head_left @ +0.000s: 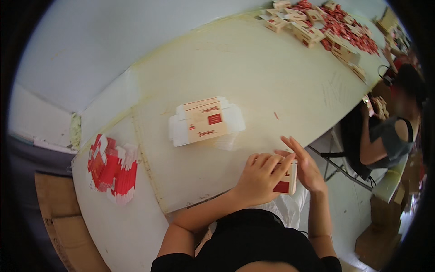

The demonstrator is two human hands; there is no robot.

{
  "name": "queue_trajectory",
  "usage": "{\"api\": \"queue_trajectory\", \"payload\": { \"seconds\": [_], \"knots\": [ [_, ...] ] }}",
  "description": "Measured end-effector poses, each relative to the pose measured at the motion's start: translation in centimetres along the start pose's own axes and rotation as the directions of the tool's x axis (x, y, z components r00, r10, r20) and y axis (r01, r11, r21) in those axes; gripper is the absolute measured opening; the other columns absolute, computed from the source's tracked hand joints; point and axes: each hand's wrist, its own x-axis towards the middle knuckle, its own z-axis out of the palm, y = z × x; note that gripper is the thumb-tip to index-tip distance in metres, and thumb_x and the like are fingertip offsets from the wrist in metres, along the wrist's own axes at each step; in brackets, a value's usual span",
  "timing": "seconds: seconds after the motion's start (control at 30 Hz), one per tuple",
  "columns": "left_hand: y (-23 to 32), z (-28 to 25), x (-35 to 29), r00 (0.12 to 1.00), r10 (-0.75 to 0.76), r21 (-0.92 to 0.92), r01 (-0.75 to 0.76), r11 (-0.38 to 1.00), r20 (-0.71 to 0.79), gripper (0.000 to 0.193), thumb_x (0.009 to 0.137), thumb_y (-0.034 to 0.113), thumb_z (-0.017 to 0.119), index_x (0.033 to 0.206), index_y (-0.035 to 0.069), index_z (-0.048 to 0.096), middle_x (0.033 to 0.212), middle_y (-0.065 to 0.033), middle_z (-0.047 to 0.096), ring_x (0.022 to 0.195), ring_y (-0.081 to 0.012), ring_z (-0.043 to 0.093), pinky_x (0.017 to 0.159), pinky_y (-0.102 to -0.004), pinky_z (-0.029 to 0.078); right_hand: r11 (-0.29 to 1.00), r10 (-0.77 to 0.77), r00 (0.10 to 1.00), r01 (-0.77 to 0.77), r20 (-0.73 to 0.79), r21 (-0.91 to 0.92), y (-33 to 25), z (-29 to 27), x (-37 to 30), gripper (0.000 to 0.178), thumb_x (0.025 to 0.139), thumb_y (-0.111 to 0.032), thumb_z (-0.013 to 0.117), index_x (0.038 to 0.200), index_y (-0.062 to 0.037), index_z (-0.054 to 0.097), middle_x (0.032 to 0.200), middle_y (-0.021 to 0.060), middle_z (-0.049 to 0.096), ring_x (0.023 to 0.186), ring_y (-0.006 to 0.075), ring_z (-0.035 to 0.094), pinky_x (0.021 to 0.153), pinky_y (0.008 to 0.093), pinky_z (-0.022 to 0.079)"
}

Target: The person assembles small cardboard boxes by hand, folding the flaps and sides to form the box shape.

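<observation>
Lying at the far left of the table (253,68), a fan of red and white flat cards (112,168) rests near the table's left end, well apart from everything else on the cream top. Further right, near the middle of the table, sits a stack of flat carton blanks (205,120), cream with red patches, its white flaps spread out to both sides; a clear, faint sheet seems to lie just under its right corner, though it is too blurred to be sure. Right of that, at the near edge of the table, the left hand (260,177) curls over the top of a small box (286,180), cream above and red on its lower face, with the fingers bent down and pressed on it. The right hand (304,164) is on the other side of the same box, fingers straight and held together, slanting up and to the left, the palm against the box's far side; so the box is held between the two hands, just above the table edge and in front of the person's black top. Far off at the upper right end of the table lies a heap of boxes (324,25), cream ones and red ones mixed. At the right rim, another person (389,131) in a grey top sits beside the table, hands raised near it.
</observation>
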Motion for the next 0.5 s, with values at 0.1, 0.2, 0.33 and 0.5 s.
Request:
{"api": "queue_trajectory", "payload": {
  "seconds": [0.1,0.2,0.33,0.5],
  "knots": [
    [0.3,0.1,-0.4,0.999,-0.024,-0.065,0.022,0.998,-0.040,0.066,0.065,0.028,0.075,0.125,0.009,0.055,0.101,-0.0059,0.052,0.096,-0.0249,0.053,0.085,-0.0402,0.040,0.979,-0.173,0.979,0.159,0.108,0.128,1.3,1.0,1.0,0.068,0.099,-0.045,0.041,0.145,0.0033,0.026,0.145,0.0224,0.036,0.131,0.0307,0.042,0.105,0.0397,0.037],
    [0.1,-0.4,-0.4,0.999,-0.010,-0.029,0.009,1.000,-0.038,0.066,0.064,0.028,0.076,0.124,0.008,0.057,0.102,-0.0063,0.051,0.096,-0.0255,0.052,0.085,-0.0402,0.040,0.973,-0.146,0.985,0.126,0.092,0.192,1.4,2.0,1.1,0.065,0.099,-0.044,0.039,0.141,0.0039,0.033,0.141,0.0290,0.038,0.128,0.0349,0.044,0.103,0.0428,0.040],
    [0.3,-0.6,-0.6,0.999,0.006,-0.027,-0.005,1.000,0.033,0.079,0.056,0.022,0.080,0.130,0.011,0.052,0.106,-0.0063,0.051,0.099,-0.0250,0.051,0.086,-0.0407,0.038,0.969,-0.074,0.995,0.057,0.061,0.240,1.4,2.1,0.7,0.063,0.098,-0.044,0.042,0.136,0.0058,0.040,0.138,0.0318,0.040,0.124,0.0370,0.049,0.100,0.0432,0.045],
    [0.0,-0.4,-0.8,0.999,-0.011,-0.077,0.015,0.997,0.051,0.080,0.057,0.021,0.081,0.131,0.010,0.050,0.106,-0.0069,0.050,0.100,-0.0258,0.050,0.087,-0.0411,0.037,0.949,-0.075,0.997,0.068,0.010,0.307,2.1,2.3,0.6,0.052,0.101,-0.033,0.041,0.131,0.0090,0.045,0.137,0.0261,0.044,0.121,0.0308,0.052,0.098,0.0384,0.047]
  ]
}}
